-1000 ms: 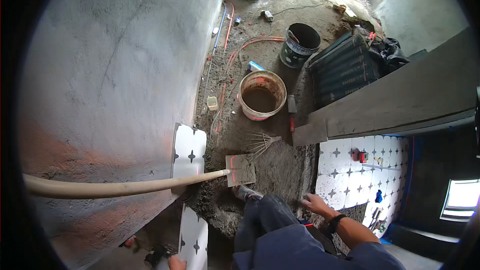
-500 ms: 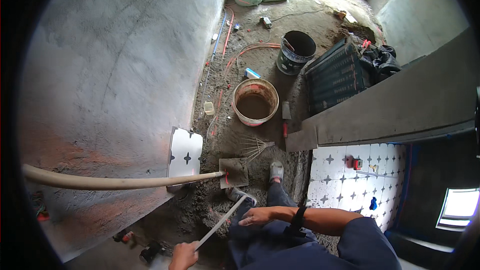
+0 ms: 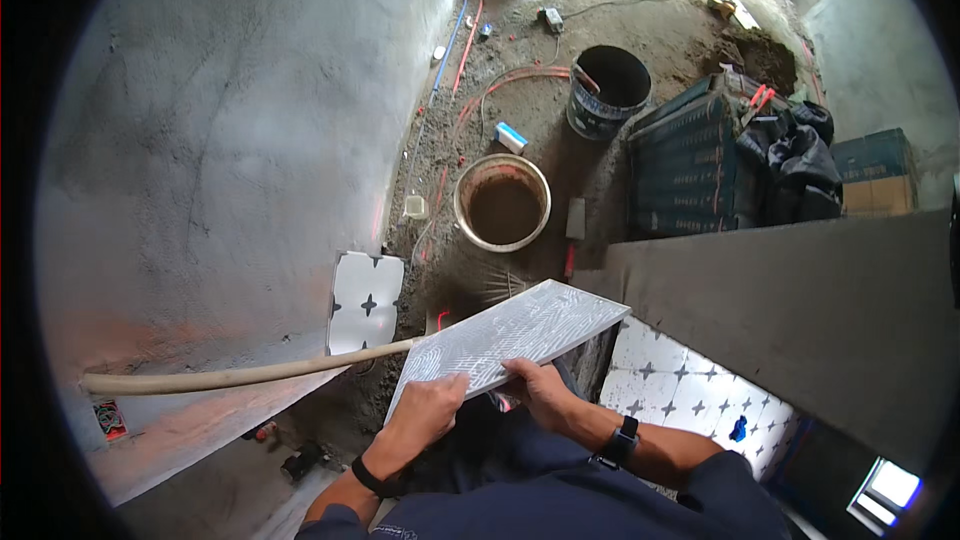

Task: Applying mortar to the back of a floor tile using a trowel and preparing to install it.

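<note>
I hold a large tile [image 3: 520,328] by its near edge with both hands, tilted in front of me, its pale grey ridged back facing up. My left hand [image 3: 430,408] is closed on the left part of that edge. Farther right along the same edge, my right hand [image 3: 540,387] grips it with the thumb on top. Behind the tile, a shovel's wooden handle [image 3: 250,378] runs left; its blade is hidden. A rake-like tool [image 3: 503,286] shows partly beyond the tile's far edge. A white tile with dark star shapes [image 3: 366,302] leans by the left wall.
Ahead stands a bucket [image 3: 546,202] holding brown material, with a dark bucket [image 3: 578,118] farther back. A red-handled trowel [image 3: 576,220] lies right of it. Dark boxes [image 3: 685,165] stand beside a low wall [image 3: 780,280]. Patterned floor tiles [image 3: 655,380] lie at right; pipes [image 3: 447,45] run along the left wall.
The tile, seen edge-on before, has turned so its ridged back shows, and has risen over the shovel blade. My left hand has moved up and right; both hands now grip the near edge.
</note>
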Demonstrator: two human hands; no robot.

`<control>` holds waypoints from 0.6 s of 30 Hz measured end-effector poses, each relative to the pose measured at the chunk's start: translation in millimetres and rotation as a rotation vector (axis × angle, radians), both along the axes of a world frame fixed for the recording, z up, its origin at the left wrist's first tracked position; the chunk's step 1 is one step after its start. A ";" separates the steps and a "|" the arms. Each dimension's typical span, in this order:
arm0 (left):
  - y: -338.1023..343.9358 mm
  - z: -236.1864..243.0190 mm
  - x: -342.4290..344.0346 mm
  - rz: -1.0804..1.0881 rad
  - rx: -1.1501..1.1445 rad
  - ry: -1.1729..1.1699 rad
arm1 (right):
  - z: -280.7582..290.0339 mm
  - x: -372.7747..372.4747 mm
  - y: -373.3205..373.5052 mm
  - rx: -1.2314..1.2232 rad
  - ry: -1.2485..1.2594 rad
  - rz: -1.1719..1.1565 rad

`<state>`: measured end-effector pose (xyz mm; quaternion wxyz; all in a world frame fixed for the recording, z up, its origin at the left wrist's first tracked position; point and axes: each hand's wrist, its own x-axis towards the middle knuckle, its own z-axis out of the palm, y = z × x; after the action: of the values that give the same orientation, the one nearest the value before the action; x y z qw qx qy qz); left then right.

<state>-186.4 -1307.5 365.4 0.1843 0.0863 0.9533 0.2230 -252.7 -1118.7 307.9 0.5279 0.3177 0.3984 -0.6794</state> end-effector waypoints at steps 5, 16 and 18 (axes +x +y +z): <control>19.6 20.0 -60.5 -0.014 -0.088 -0.019 | 7.3 -57.7 27.5 -0.044 0.103 -0.131; -177.1 -16.2 -219.5 0.691 0.360 0.089 | 42.4 -127.8 54.4 -0.139 0.574 -0.122; -186.5 -40.7 -255.8 0.647 0.313 0.046 | 9.5 -126.3 80.5 -0.283 0.765 -0.160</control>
<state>-442.1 -1493.9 324.7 0.0674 -0.1875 0.8894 0.4113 -379.0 -1038.2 317.4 0.3260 -0.0033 0.4424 -0.8354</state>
